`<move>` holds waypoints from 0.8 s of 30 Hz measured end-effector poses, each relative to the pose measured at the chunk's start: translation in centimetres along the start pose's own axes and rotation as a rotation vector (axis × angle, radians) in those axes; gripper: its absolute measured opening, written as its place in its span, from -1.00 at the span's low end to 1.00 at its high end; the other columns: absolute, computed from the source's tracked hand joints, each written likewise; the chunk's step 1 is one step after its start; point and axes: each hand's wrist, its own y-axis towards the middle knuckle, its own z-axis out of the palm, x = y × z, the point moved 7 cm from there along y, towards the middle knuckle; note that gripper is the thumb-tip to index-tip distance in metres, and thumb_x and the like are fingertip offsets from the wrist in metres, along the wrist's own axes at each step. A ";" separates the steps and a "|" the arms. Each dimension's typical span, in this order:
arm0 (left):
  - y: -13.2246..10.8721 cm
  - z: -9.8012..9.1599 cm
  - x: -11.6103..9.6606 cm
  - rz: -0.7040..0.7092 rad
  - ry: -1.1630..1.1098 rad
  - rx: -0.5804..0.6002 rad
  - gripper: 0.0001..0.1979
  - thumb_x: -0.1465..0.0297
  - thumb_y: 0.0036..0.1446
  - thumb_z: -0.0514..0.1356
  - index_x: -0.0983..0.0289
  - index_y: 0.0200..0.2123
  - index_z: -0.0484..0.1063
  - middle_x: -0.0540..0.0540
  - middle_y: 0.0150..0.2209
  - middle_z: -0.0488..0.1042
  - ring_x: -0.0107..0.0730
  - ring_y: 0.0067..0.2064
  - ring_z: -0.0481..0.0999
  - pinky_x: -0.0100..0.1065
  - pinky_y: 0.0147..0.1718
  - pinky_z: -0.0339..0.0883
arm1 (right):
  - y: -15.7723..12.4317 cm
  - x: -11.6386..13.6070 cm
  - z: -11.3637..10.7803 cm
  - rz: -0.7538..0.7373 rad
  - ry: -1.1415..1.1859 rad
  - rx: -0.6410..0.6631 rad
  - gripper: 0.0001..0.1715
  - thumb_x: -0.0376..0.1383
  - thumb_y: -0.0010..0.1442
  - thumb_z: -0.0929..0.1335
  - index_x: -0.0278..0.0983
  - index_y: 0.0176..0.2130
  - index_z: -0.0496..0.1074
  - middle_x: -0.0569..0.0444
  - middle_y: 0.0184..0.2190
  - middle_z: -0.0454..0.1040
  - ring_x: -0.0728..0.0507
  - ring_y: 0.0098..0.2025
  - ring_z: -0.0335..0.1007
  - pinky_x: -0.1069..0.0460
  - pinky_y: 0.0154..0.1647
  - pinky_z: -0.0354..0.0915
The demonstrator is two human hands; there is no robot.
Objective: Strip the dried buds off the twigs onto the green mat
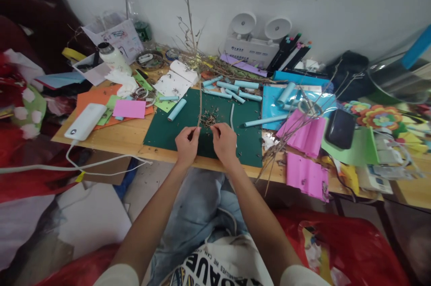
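Note:
Between the thumb and fingers of my left hand [187, 143] is the lower end of a tall dry branch [200, 102], which rises past the table's back and up against the wall. My right hand [225, 142] is closed in a pinch a little to the right; what it holds, if anything, is too small to make out. Just beyond my fingertips, a small heap of dry brown plant bits [208, 116] lies on the green cutting mat [158, 129]. A pale thin strip [232, 116] rests on the mat to the right.
Several light blue paper tubes [247, 84] lie along the mat's back. A white power bank [85, 121] and pink paper [129, 109] sit left. More dry twigs [282, 144] stick out over the right front edge, beside pink folded paper [305, 173] and a black case [340, 129].

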 end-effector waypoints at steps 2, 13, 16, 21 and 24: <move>0.0 0.2 0.1 0.007 -0.001 0.007 -0.72 0.19 0.23 0.17 0.27 -0.31 0.56 0.03 -0.44 0.45 -0.45 -0.40 0.41 -0.40 -0.38 0.25 | 1.3 -0.7 -0.2 0.007 0.017 -0.012 -0.69 -0.23 0.36 0.23 -0.29 -0.25 0.52 -0.04 -0.31 0.52 -0.13 -0.26 0.40 0.01 -0.21 0.24; -1.6 -0.9 -1.1 0.090 0.106 0.047 -0.77 0.26 0.23 0.18 0.25 -0.34 0.57 0.00 -0.49 0.40 -0.46 -0.44 0.35 -0.38 -0.41 0.19 | 5.8 -0.7 -2.7 -0.077 0.281 -0.107 -0.60 -0.22 0.28 0.29 -0.24 0.08 0.43 -0.10 -0.04 0.49 -0.11 -0.24 0.44 -0.01 -0.23 0.38; -3.5 -1.7 -1.1 0.055 0.101 0.077 -0.78 0.27 0.22 0.19 0.25 -0.33 0.57 -0.02 -0.50 0.37 -0.47 -0.46 0.33 -0.40 -0.45 0.18 | 5.8 0.0 -2.9 -0.139 0.378 -0.051 -0.66 -0.27 0.24 0.32 -0.22 0.01 0.48 -0.04 -0.10 0.53 -0.11 -0.21 0.46 0.01 -0.24 0.39; -6.7 -2.5 -0.9 0.022 0.105 0.120 -0.79 0.27 0.21 0.20 0.25 -0.31 0.58 -0.01 -0.50 0.39 -0.49 -0.48 0.35 -0.42 -0.48 0.20 | 4.4 0.5 -2.1 -0.185 0.386 0.028 -0.79 -0.29 0.23 0.34 -0.24 -0.16 0.56 0.02 -0.27 0.57 -0.09 -0.26 0.47 0.02 -0.17 0.38; -8.0 -3.0 -0.6 0.006 0.112 0.128 -0.80 0.28 0.21 0.19 0.25 -0.30 0.58 0.04 -0.42 0.49 -0.45 -0.42 0.42 -0.41 -0.45 0.26 | 3.1 1.0 -1.7 -0.245 0.339 0.105 -0.77 -0.27 0.28 0.30 -0.24 -0.19 0.56 0.02 -0.28 0.57 -0.09 -0.23 0.47 0.03 -0.15 0.36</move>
